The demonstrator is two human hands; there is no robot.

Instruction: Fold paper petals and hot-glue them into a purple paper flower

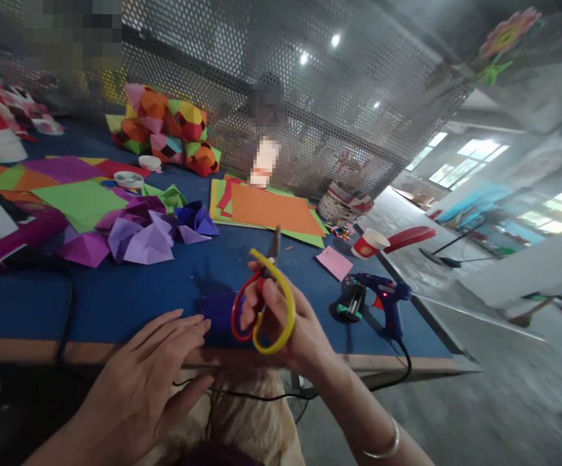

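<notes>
My right hand [285, 310] is closed around scissors [288, 317] with one yellow and one red handle loop. Their blades point away from me, over the blue tabletop. At the table's front edge my left hand [159, 362] lies with fingers stretched out, its fingertips at the left side of a dark blue paper piece [217, 315]. That paper lies flat, and my right hand and the scissors partly cover its right end. Farther left sit folded purple paper pieces [145, 239] and a folded dark blue one [196, 219].
A stack of coloured sheets [271, 208] lies beyond the scissors. Rightward are a pink paper square [334, 263], a paper cup [370, 243] and a corded glue gun [386, 294] on its stand. Paper ornaments [164, 129] stand at the back, before a perforated metal screen [320, 84].
</notes>
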